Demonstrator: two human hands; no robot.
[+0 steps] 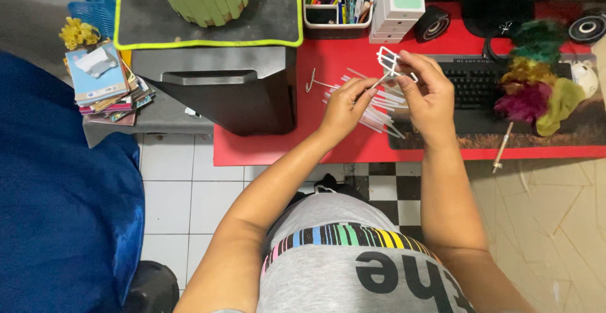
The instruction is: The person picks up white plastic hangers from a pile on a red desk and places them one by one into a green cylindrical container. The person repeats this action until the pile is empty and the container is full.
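We're pinching a white stick frame point(389, 60) in our right hand point(429, 95) above the red worktop point(328, 57); left hand point(344, 105) is gripping one stick. Squeezing hard likely snaps a joint; loose sticks point(379, 108) could roll off.

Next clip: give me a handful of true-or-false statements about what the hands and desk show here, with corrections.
1. Both hands, left hand and right hand, hold a small white stick frame. True.
2. Loose white sticks lie on a blue desk. False: the desk is red.
3. A feather duster lies at the keyboard. True.
4. The pen organiser is empty. False: it holds pens and markers.
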